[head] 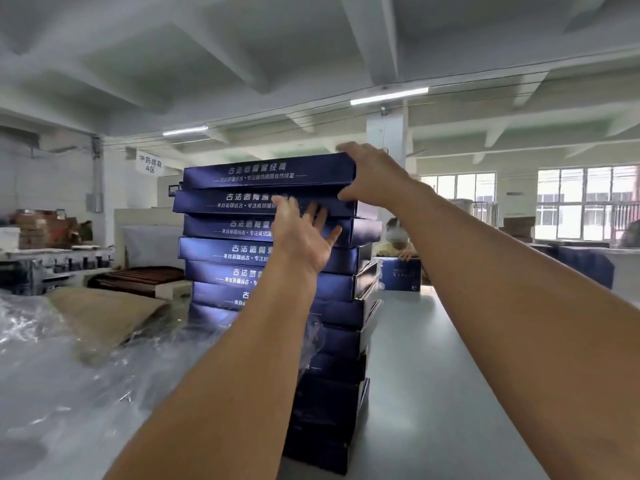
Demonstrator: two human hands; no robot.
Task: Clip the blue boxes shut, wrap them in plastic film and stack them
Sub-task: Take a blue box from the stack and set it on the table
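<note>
Gripped the right end of the top blue box (263,173) with right hand (374,178), fingers above, thumb beneath, at the head of the stack (214,251). Set left hand (301,237) flat, fingers straight and spread, against the stack's front, about 3 boxes down. Left of the stack: crumpled plastic film (52,375), brown paper (104,313). Behind the stack: another person (394,237).

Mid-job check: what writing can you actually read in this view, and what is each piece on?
"中药提取 A区": hanging sign at the back left.
"古法…": heading on the side of the top blue box and the boxes under it; remaining characters blurred.
"来自苗疆远古 · 专注…": smaller line beneath the heading; ending blurred or behind the left hand.
Print on the far blue box: too small to read.
</note>
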